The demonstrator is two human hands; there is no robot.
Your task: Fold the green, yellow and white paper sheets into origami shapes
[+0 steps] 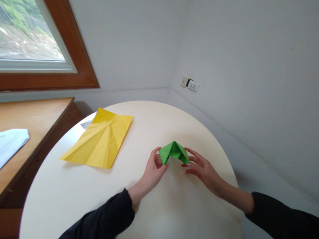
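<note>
A piece of folded green paper (174, 150) is held up between my two hands over the white table, its middle peaked and its two sides sloping down. My left hand (156, 167) pinches its left end, thumb below and fingers above. At the other end, my right hand (200, 167) grips the right corner between thumb and fingers, with the remaining fingers curled beneath. Part of the paper's underside is open toward me and shows inner folds.
A creased yellow paper sheet (104, 141) lies on the round white table (154, 116) to the left, over a whitish piece (86, 124). Beyond is a wooden desk (37, 114) with a light-blue item (12, 142). A wall socket (193, 86) sits near the corner.
</note>
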